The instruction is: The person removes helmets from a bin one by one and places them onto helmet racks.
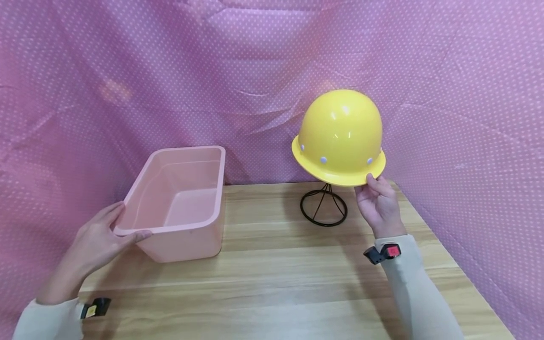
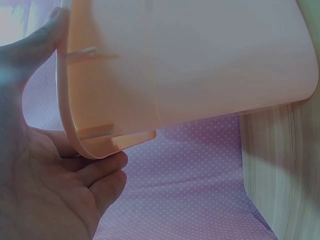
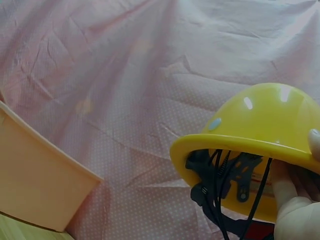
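Observation:
A yellow hard hat point(image 1: 342, 130) sits over a black wire stand point(image 1: 325, 224), which shows only below the brim in the head view. My right hand point(image 1: 379, 206) pinches the brim at its near right, the thumb outside and the fingers underneath. From the right wrist, the hat's dark inner harness point(image 3: 244, 175) and the stand's thin wires show under the shell. Whether the hat's weight bears on the stand I cannot tell. On the left stands a pink plastic bin point(image 1: 191, 243). My left hand point(image 1: 95, 241) grips its rim point(image 2: 63, 95) at the near left corner.
Both things are on a light wood-grain table point(image 1: 272, 283). Pink dotted cloth point(image 1: 255, 94) hangs behind the table and along both sides, close to the bin's far end and the hat.

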Demonstrator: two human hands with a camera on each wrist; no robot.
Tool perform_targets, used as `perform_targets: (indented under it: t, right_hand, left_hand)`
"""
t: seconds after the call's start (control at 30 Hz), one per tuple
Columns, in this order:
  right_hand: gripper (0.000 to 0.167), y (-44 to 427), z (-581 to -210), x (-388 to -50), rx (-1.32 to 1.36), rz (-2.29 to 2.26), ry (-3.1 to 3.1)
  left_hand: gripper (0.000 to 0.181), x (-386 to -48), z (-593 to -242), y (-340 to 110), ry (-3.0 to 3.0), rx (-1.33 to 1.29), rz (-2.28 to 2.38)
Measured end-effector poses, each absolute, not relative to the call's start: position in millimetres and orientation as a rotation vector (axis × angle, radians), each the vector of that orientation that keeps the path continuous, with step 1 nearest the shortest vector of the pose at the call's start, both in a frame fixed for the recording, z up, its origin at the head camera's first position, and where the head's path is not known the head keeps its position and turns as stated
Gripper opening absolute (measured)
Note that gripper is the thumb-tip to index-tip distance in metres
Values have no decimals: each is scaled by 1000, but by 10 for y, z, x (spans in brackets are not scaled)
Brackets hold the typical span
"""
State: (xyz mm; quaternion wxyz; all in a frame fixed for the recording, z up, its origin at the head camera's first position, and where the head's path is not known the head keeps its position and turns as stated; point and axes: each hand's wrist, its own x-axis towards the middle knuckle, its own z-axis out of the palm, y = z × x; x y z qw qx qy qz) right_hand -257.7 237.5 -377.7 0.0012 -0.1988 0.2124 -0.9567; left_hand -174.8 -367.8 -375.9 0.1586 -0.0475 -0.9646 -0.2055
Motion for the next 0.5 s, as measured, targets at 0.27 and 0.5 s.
perform_targets:
  t: [0.27,0.5]
  right_hand:
    - [45,2376,-3784,-2574,-616,-3004,696]
    - [49,2417,-3802,-2568,-580,-2999,742]
  left_hand:
    - [106,-1748,-3734,-3677,-2798,-115,-574]
    - [107,-1763,-3708,-3674,-2818,-120,-571]
